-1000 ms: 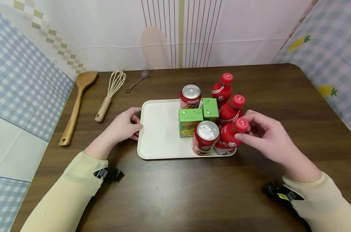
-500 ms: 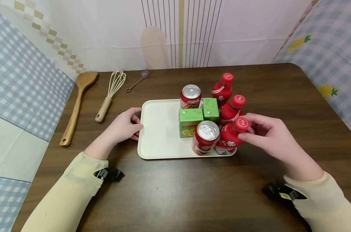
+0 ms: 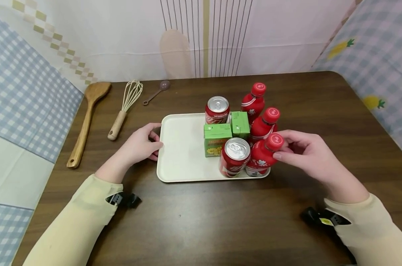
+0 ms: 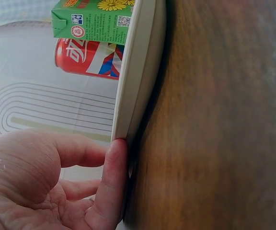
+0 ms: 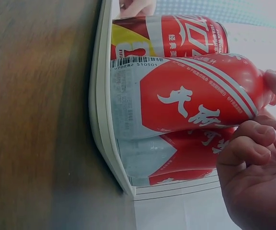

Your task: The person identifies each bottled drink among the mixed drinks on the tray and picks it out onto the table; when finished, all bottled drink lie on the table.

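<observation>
Table's (image 3: 194, 221) dark brown wood grain, and over on the left there's a wooden spatula (image 3: 82, 129) lying at a slant, head by the back edge. Next to it sits a whisk (image 3: 121, 115), wires pointing back too, then a little brownish spoon (image 3: 158, 91), also slanted. Behind the table there's white cloth (image 3: 121, 37), with blue check (image 3: 24, 55) either side and yellow pineapples (image 3: 371, 102) on the right.

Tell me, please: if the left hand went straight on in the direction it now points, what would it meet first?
The tray. The left hand seems to touch its rim with the fingers, though depth there is hard to judge.
</observation>
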Motion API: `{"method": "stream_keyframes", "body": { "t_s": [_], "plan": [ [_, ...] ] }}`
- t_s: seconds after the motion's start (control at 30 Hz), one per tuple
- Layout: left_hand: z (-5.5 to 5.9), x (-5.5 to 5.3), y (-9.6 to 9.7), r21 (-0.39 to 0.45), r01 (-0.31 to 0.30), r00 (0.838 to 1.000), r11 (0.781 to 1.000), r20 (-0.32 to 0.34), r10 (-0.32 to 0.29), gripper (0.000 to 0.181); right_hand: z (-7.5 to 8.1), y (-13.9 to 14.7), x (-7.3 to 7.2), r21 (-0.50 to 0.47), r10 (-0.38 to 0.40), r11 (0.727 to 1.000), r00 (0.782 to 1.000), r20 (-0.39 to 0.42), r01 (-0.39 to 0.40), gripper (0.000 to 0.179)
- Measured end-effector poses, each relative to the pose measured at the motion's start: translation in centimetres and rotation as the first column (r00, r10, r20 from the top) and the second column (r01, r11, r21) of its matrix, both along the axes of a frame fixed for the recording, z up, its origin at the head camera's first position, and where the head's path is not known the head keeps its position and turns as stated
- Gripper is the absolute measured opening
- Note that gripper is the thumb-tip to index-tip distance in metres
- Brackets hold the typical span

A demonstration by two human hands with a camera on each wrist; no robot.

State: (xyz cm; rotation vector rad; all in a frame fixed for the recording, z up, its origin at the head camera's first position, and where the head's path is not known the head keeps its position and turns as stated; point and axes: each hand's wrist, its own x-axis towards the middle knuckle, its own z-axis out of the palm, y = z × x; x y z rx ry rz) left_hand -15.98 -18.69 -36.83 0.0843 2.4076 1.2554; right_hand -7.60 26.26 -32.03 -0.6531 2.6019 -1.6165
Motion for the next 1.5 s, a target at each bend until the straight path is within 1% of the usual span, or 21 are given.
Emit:
{"method": "stream_keyframes", "body": {
  "t_s": [0.13,0.37,0.6,0.67,0.73,0.83,0.93,1.0,1.03,1.1,1.17,1.37,1.5],
  "plan": [
    [0.02,-0.11,0.1,-0.006,0.0,1.0,1.0,0.0,0.0,0.069,0.0,0.09,0.06,0.006,-0.016,1.0,1.0,0.001,0.016,0.04],
    [-0.03,-0.08,0.04,-0.019,0.003,1.0,1.0,-0.003,-0.003,0.068,-0.17,-0.1,-0.21,-0.024,0.0,1.0,1.0,-0.016,-0.001,0.039],
    [-0.1,0.05,0.09,-0.015,0.0,1.0,1.0,0.001,0.0,0.068,-0.28,-0.11,-0.25,0.013,-0.055,0.998,0.998,-0.011,0.055,0.037],
    [-0.08,0.04,0.1,-0.015,0.001,1.0,1.0,0.001,-0.001,0.068,-0.36,-0.08,-0.23,0.008,-0.054,0.999,0.998,-0.018,0.054,0.039],
    [-0.01,-0.01,0.12,-0.013,0.0,1.0,1.0,0.003,0.0,0.068,-0.42,-0.08,-0.19,-0.017,-0.027,1.0,0.999,-0.037,0.026,0.042],
    [0.1,-0.09,0.16,-0.011,0.001,1.0,1.0,-0.001,-0.001,0.068,-0.5,-0.12,-0.21,-0.088,0.049,0.994,0.994,-0.096,-0.058,0.049],
    [0.13,-0.11,0.17,-0.009,0.001,1.0,1.0,-0.006,-0.001,0.068,-0.59,-0.12,-0.32,-0.177,0.122,0.973,0.981,-0.149,-0.147,0.051],
    [0.1,-0.04,0.12,-0.013,0.003,1.0,1.0,-0.004,-0.003,0.068,-0.65,-0.13,-0.4,-0.216,0.145,0.96,0.976,-0.164,-0.179,0.05],
    [0.05,0.01,0.08,-0.014,0.004,1.0,1.0,-0.003,-0.004,0.068,-0.65,-0.15,-0.43,-0.224,0.147,0.958,0.976,-0.159,-0.181,0.049],
    [-0.01,0.1,0.03,-0.015,0.002,1.0,1.0,0.0,-0.002,0.068,-0.68,-0.25,-0.49,-0.225,0.144,0.958,0.978,-0.15,-0.175,0.046],
    [-0.09,0.12,-0.02,-0.015,0.0,1.0,1.0,-0.001,0.0,0.068,-0.7,-0.35,-0.47,-0.211,0.128,0.965,0.982,-0.137,-0.155,0.043],
    [-0.13,0.05,0.01,-0.016,-0.005,1.0,1.0,-0.004,0.005,0.068,-0.57,-0.57,-0.12,-0.108,0.03,0.993,0.996,-0.086,-0.039,0.038],
    [0.03,0.1,0.11,-0.017,-0.003,1.0,1.0,-0.012,0.002,0.068,-0.5,-0.66,-0.03,-0.067,-0.038,0.997,0.998,-0.059,0.034,0.036]
  ]
}}
